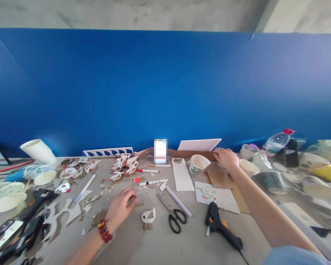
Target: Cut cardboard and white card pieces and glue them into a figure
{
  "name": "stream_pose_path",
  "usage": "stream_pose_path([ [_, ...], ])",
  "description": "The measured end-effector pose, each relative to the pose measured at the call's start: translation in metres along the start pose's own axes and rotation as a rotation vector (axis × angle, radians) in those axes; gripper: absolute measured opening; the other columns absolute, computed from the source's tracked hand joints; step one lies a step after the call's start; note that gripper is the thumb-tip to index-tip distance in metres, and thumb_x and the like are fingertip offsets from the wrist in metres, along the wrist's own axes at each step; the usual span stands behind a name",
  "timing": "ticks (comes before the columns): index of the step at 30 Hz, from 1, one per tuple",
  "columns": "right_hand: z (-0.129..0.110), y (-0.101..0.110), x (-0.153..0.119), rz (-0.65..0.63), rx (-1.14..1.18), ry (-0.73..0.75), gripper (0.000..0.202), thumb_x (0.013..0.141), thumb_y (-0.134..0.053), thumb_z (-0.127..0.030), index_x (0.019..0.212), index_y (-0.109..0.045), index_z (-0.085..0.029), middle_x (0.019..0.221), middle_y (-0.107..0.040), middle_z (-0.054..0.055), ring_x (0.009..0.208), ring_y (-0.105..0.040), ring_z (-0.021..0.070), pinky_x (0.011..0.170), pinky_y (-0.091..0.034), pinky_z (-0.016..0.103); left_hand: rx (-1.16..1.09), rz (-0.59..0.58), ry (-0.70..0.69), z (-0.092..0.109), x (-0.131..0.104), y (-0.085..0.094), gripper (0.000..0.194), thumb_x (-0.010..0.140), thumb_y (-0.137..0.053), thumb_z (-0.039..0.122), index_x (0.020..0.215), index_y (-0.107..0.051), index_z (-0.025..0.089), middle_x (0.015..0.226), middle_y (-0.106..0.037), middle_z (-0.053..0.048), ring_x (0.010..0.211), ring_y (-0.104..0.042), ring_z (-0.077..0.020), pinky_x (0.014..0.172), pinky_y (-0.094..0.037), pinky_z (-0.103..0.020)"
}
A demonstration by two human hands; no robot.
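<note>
A blue partition (165, 88) is being fronted by a grey worktop (193, 250). The right hand (226, 158) is being stretched forward onto a brown cardboard strip (195, 155); the left hand (121, 206) is being curled beside a white bird cutout (149, 217). Whether anything is being pinched by either grip cannot be told.

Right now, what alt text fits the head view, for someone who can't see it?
A person's left hand is near a small white bird cutout on a cluttered table, while the right hand is at a brown cardboard strip by a blue wall. Scissors, a black glue gun and a paper cup sit nearby.
</note>
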State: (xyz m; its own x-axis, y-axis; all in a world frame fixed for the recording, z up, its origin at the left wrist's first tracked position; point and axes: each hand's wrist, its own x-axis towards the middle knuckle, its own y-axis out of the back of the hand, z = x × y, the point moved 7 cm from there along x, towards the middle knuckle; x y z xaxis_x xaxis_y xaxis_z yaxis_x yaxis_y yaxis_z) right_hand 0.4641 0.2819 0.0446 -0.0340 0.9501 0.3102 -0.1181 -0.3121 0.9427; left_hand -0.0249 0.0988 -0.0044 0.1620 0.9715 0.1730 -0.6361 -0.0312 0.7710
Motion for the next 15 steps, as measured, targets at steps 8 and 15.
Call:
stream_pose_path([
  [8,-0.003,-0.004,0.004,0.011,0.020,0.001,0.032,0.091,-0.043,-0.023,0.104,-0.072,-0.021,0.101,-0.073,0.011,0.093,-0.063,0.0286,0.074,-0.045,0.036,-0.123,0.290,-0.118,0.049,0.152,0.032,0.026,0.095,-0.046,0.028,0.112,-0.064,0.020,0.119,-0.067,-0.009,0.111,-0.060,-0.0219,0.096,-0.048,-0.033],
  [15,-0.007,-0.003,0.005,0.021,0.049,0.085,0.033,0.090,-0.044,-0.017,0.105,-0.073,-0.023,0.106,-0.073,0.009,0.100,-0.063,0.0259,0.082,-0.046,0.034,-0.130,0.273,0.012,0.035,0.218,-0.001,0.026,0.095,-0.053,0.031,0.117,-0.060,0.018,0.120,-0.061,-0.010,0.101,-0.062,-0.0210,0.088,-0.053,-0.041],
])
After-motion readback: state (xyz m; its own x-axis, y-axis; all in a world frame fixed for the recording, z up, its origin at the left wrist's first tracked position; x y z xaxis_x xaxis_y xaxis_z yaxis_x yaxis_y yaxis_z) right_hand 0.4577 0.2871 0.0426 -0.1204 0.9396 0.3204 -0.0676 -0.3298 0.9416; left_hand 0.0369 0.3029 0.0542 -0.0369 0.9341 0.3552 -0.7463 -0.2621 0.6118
